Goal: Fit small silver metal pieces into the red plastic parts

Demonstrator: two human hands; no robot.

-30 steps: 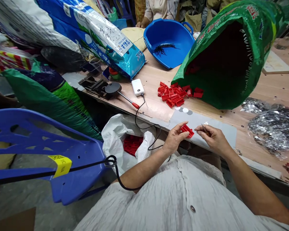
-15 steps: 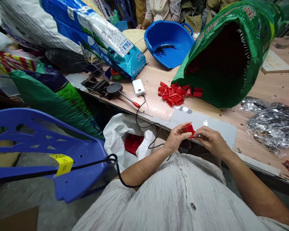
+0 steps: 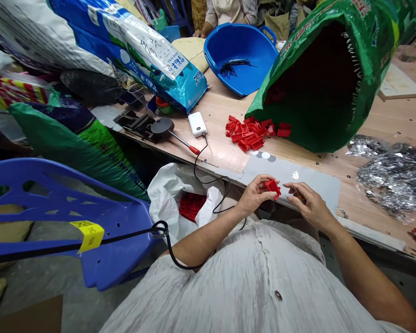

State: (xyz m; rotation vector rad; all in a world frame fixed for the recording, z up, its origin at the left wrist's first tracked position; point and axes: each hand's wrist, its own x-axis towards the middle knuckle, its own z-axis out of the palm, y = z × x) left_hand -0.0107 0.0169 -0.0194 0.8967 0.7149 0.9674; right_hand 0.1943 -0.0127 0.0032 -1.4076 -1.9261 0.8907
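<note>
My left hand (image 3: 254, 198) pinches a small red plastic piece (image 3: 272, 187) at the table's near edge, over a grey mat (image 3: 315, 180). Just to its right, my right hand (image 3: 308, 203) has its fingers curled, and what they hold is too small to name. A tiny silver metal piece (image 3: 296, 175) lies on the mat beyond the fingers. Farther back on the wooden table (image 3: 222, 152) is a pile of red pieces (image 3: 251, 133) spilling from an open green sack (image 3: 319, 78).
A white bag with red pieces (image 3: 183, 203) hangs below the table edge. Piles of silver metal bits (image 3: 391, 175) lie at right. Further back are a blue basin (image 3: 241, 55), a white power bank (image 3: 197, 124) with cable, stacked sacks and a blue chair (image 3: 65, 217) at left. Another person sits behind the basin.
My right hand met the red piece half a second ago and has now drawn slightly back from it. The left hand keeps hold of the piece, turned a little.
</note>
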